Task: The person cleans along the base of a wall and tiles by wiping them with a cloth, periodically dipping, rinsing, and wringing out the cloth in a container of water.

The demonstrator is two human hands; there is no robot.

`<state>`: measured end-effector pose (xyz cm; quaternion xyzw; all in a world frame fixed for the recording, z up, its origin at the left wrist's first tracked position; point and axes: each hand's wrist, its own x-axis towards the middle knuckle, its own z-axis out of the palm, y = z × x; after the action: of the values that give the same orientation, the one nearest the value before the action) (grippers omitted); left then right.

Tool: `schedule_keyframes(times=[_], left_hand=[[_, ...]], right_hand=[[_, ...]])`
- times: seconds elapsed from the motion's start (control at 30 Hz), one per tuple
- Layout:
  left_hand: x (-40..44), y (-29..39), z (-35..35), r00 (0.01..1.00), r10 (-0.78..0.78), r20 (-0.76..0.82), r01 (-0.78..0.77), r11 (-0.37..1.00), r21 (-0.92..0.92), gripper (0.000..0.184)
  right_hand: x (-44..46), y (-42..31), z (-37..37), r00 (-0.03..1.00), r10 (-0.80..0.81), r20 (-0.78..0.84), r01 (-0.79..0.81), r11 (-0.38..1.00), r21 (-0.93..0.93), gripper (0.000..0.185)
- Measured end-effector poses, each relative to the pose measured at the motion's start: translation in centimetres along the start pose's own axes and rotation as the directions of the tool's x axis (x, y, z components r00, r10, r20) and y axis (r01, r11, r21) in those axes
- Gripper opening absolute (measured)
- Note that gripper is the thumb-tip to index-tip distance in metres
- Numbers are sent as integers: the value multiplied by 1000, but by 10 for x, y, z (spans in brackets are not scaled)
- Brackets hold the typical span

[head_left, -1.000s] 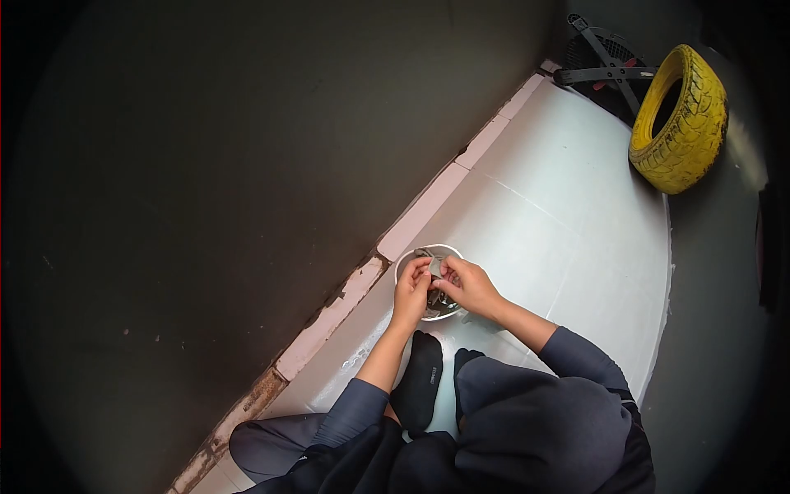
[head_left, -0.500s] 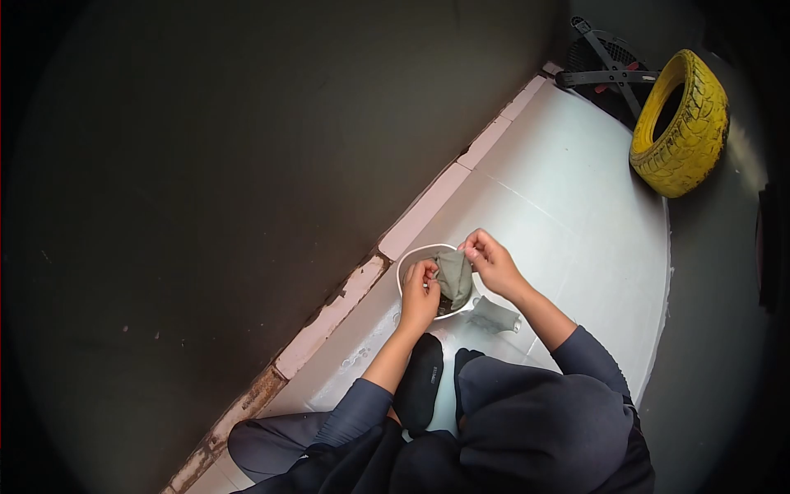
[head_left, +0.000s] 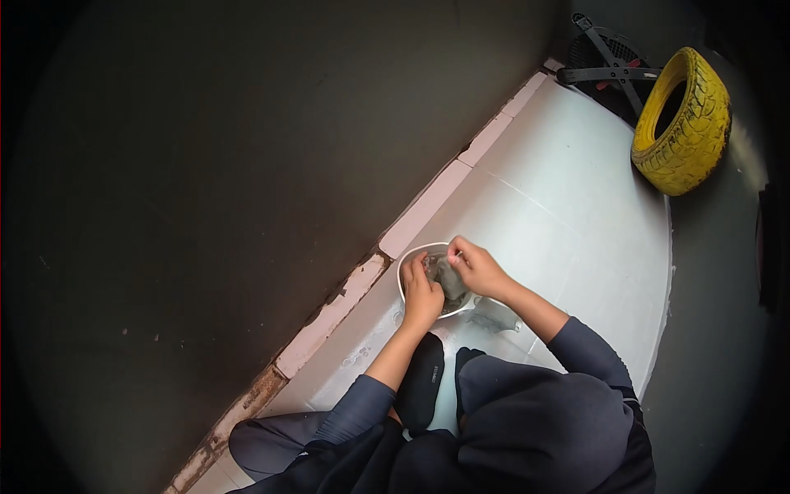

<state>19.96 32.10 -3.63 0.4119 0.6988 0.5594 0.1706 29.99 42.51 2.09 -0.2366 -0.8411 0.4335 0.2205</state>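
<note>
A white-rimmed container [head_left: 402,284] with dark contents stands on the tiled floor in front of my feet. A grey-green cloth [head_left: 449,280] hangs down inside it, blurred in part. My right hand [head_left: 471,262] pinches the cloth's upper edge at the container's far right rim. My left hand [head_left: 422,290] reaches over the left side of the container, its fingers curled against the cloth; how firmly they grip is hidden. Just right of the container lies a pale, shiny, crumpled piece [head_left: 497,316] on the floor.
A yellow tyre [head_left: 684,123] stands at the upper right, beside a dark crossed frame [head_left: 619,74]. A dark wall with a chipped pink tile edge [head_left: 424,206] runs diagonally along the left. My feet in black socks [head_left: 420,383] are close below the container.
The cloth, first bunched between both hands, was spread out and raised, and now hangs lower in the container. My right hand moved up and right, then back left a little.
</note>
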Motion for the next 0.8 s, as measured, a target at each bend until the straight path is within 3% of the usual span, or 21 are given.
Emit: schedule_keyframes(times=[0.03, 0.07, 0.13, 0.2, 0.27, 0.3, 0.4, 0.47, 0.5, 0.57, 0.6, 0.67, 0.73, 0.8], left_hand=[[0, -3, 0, 999, 7, 43, -8, 999, 39, 57], [0, -5, 1, 999, 6, 44, -7, 999, 42, 57], [1, -5, 2, 989, -61, 132, 40, 986, 160, 60], [3, -5, 3, 986, -69, 149, 40, 981, 190, 62], [4, -5, 4, 983, -77, 165, 40, 975, 221, 63], [3, -4, 3, 978, -87, 188, 49, 979, 196, 63], [3, -5, -2, 966, -70, 248, 38, 991, 129, 63], [2, -5, -4, 959, -45, 281, 22, 996, 85, 63], [1, -1, -5, 960, -24, 280, -3, 995, 98, 61], [0, 4, -6, 960, -1, 281, -30, 994, 107, 58], [1, 5, -7, 959, -17, 282, -10, 995, 95, 56], [4, 4, -7, 958, -32, 284, 9, 997, 81, 53], [7, -2, -6, 947, -75, 312, 60, 997, 57, 50], [5, -10, -3, 967, -76, 244, 55, 994, 92, 49]], right_hand=[[-3, 1, 7, 996, -45, 76, 60, 976, -208, 7], [-5, 4, 13, 996, -44, 75, 59, 977, -205, 7], [-8, 15, 25, 961, -11, 276, 128, 904, -408, 13], [-7, 21, 32, 936, 67, 346, 113, 873, -475, 14], [-1, 17, 32, 785, 275, 556, 156, 780, -606, 17], [0, 15, 30, 786, 275, 554, 153, 781, -605, 17], [6, 8, 18, 817, 196, 542, 131, 853, -506, 11], [12, -4, -1, 927, 115, 357, -36, 974, -222, 7], [14, -10, -12, 927, 116, 358, -35, 974, -224, 7], [18, -24, -31, 927, 187, 326, -232, 967, 105, 9], [18, -32, -37, 927, 188, 325, -232, 967, 103, 9], [17, -46, -46, 934, 194, 299, -293, 894, 338, 8], [18, -45, -47, 939, 208, 275, -303, 879, 368, 7], [17, -34, -42, 954, 121, 275, -196, 945, 263, 16]])
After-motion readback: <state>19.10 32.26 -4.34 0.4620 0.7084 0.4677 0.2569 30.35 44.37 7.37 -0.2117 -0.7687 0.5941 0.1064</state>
